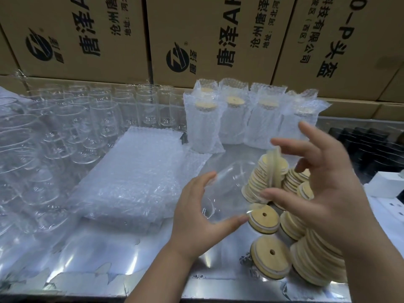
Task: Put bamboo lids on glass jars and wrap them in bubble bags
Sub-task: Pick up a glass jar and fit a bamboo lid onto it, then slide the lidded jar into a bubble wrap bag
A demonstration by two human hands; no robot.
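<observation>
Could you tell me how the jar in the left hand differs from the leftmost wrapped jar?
The held jar is bare glass; the wrapped jar sits inside a bubble bag. The held jar lies tilted in the left hand; the wrapped jar stands upright on the table. The held jar has no lid; the wrapped jar carries a bamboo lid. Both are glass jars.

Jar and lid in the hands, the rest laid out on the desk (109, 248).
The held jar (227, 193), clear glass, lies tilted in the left hand (196, 213); the held lid (274, 169) stands on edge, pinched in the right hand (328, 189). Loose lids (314, 259) (some with a centre hole) heap at right; flat bubble bags (135, 178) are stacked mid-desk, bagged jars (231, 119) stand behind, bare jars (65, 127) at left.
</observation>
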